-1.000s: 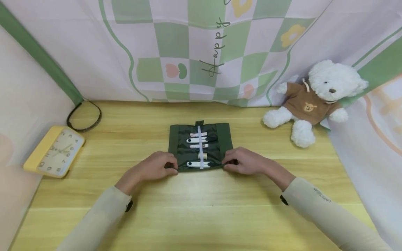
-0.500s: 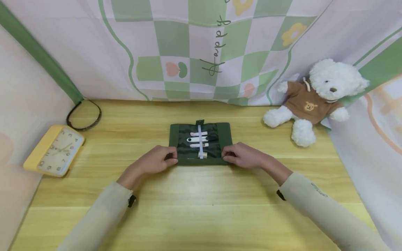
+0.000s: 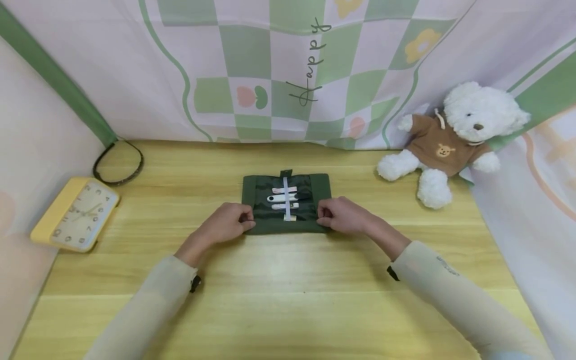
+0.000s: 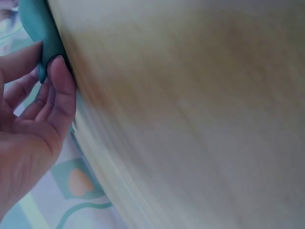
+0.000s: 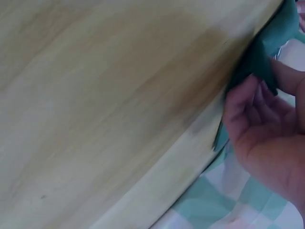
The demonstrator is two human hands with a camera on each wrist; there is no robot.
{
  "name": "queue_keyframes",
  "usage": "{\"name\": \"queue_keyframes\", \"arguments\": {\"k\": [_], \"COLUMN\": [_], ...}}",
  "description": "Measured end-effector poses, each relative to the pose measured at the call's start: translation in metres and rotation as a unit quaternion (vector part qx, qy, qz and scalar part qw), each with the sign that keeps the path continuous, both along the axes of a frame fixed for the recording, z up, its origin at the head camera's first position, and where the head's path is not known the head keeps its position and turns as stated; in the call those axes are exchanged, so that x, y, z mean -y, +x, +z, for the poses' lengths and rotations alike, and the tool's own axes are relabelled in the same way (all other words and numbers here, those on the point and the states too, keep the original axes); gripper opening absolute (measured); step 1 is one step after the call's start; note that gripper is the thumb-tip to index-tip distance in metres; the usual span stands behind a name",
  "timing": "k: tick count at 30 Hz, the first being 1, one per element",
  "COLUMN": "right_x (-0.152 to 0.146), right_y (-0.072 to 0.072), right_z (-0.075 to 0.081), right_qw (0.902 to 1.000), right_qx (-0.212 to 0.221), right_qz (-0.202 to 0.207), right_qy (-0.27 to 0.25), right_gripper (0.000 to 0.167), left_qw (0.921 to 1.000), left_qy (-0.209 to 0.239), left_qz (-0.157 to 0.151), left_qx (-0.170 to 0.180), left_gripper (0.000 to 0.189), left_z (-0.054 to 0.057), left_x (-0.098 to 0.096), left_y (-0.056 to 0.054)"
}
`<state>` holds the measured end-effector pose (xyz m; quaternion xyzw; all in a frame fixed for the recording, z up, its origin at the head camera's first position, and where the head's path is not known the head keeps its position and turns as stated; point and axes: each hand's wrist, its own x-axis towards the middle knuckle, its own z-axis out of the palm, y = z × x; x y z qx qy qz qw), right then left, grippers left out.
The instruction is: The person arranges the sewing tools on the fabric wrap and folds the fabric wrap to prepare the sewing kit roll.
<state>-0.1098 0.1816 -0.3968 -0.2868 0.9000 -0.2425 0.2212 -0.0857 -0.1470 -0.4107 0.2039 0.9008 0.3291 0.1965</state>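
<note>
A dark green fabric tool roll (image 3: 321, 186) lies on the table, its near edge folded over toward the back. A white elastic strap (image 3: 285, 184) runs across several small tools, among them a white-handled one with a black end (image 3: 278, 198). My left hand (image 3: 227, 221) pinches the folded edge at its left corner, thumb and fingers round the fabric (image 4: 42, 28) in the left wrist view. At the right corner my right hand (image 3: 345, 215) pinches the same edge; the right wrist view shows green cloth (image 5: 259, 62) between thumb and fingers. The fold hides the nearest tool.
A yellow clock (image 3: 76, 215) stands at the left, with a dark headband-like loop (image 3: 119, 181) behind it. At the back right sits a white teddy bear (image 3: 445, 145) in a brown top. Patterned cloth (image 3: 252, 55) hangs behind the wooden table (image 3: 288, 300).
Both hands have moved away from me, folding the near edge of the tool roll over. The nearest white-handled tool, visible a second ago, is now covered.
</note>
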Motion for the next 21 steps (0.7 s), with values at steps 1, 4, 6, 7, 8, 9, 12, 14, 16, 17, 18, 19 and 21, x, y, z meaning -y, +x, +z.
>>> {"name": "queue_keyframes", "arguments": {"k": [1, 4, 6, 7, 8, 9, 12, 14, 16, 17, 18, 19, 21], "right_x": [0.002, 0.007, 0.01, 0.01, 0.01, 0.01, 0.007, 0.002, -0.002, -0.005, -0.007, -0.009, -0.012], "right_y": [0.001, 0.006, 0.008, 0.009, 0.01, 0.01, 0.008, 0.005, 0.003, 0.003, 0.002, 0.002, 0.002], "right_z": [0.0, 0.001, 0.002, 0.002, 0.003, 0.002, 0.002, 0.0, -0.002, -0.003, -0.003, -0.003, -0.003], "right_qw": [0.9998, 0.994, 0.9838, 0.9781, 0.9732, 0.9703, 0.9748, 0.9811, 0.9848, 0.9857, 0.9862, 0.9863, 0.9868], "right_qx": [-0.015, -0.096, -0.162, -0.19, -0.209, -0.219, -0.196, -0.166, -0.145, -0.138, -0.134, -0.131, -0.125], "right_qz": [0.0, 0.025, 0.051, 0.065, 0.078, 0.089, 0.103, 0.099, 0.096, 0.096, 0.097, 0.099, 0.102], "right_qy": [0.011, 0.045, 0.057, 0.056, 0.055, 0.05, 0.025, 0.01, -0.003, -0.007, -0.011, -0.015, -0.018], "right_gripper": [0.013, 0.018, 0.017, 0.016, 0.015, 0.013, 0.01, 0.008, 0.006, 0.006, 0.008, 0.01, 0.019], "left_qw": [1.0, 0.999, 0.997, 0.9958, 0.9946, 0.9939, 0.9952, 0.9974, 0.9988, 0.9992, 0.9992, 0.9992, 0.9988], "left_qy": [-0.008, -0.034, -0.052, -0.059, -0.063, -0.064, -0.047, -0.029, -0.008, 0.001, 0.01, 0.017, 0.025], "left_qz": [0.001, 0.002, -0.007, -0.013, -0.02, -0.027, -0.04, -0.034, -0.026, -0.024, -0.023, -0.024, -0.03], "left_qx": [-0.004, -0.03, -0.057, -0.069, -0.08, -0.086, -0.076, -0.057, -0.04, -0.034, -0.03, -0.029, -0.029], "left_gripper": [0.011, 0.011, 0.013, 0.013, 0.013, 0.012, 0.01, 0.009, 0.007, 0.006, 0.004, 0.003, 0.008], "left_z": [0.0, 0.001, 0.002, 0.003, 0.003, 0.003, 0.002, 0.001, 0.0, 0.0, 0.0, 0.0, -0.001], "left_x": [-0.001, -0.004, -0.006, -0.006, -0.007, -0.007, -0.006, -0.004, 0.0, 0.002, 0.004, 0.006, 0.009], "left_y": [0.0, 0.001, 0.001, 0.001, 0.002, 0.001, 0.0, 0.0, -0.001, -0.001, -0.001, 0.0, 0.0]}}
